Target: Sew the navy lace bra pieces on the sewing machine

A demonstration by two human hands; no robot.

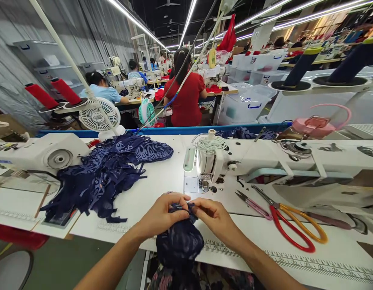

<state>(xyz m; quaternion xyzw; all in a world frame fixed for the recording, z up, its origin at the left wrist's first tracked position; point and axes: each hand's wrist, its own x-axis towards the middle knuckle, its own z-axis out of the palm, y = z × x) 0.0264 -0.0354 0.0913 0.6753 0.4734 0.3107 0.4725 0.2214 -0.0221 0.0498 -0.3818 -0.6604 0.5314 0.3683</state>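
Between my two hands is a navy patterned fabric piece (180,241), its upper edge gathered in my fingers and its lower part hanging over the table's front edge. My left hand (166,211) pinches that edge between thumb and fingers. Close beside it, my right hand (215,217) pinches the same edge from the right. Just beyond my hands stands a white sewing machine (210,161), its needle area and metal plate (194,184) lit. A heap of similar navy fabric pieces (104,173) lies to the left.
Right of my hands lie pink-handled snips (254,205) and scissors (292,225) with red and orange handles. A printed ruler strip (283,257) follows the table's front edge. Another sewing machine (53,153) and a white fan (100,114) stand left. A person in red (185,94) sits ahead.
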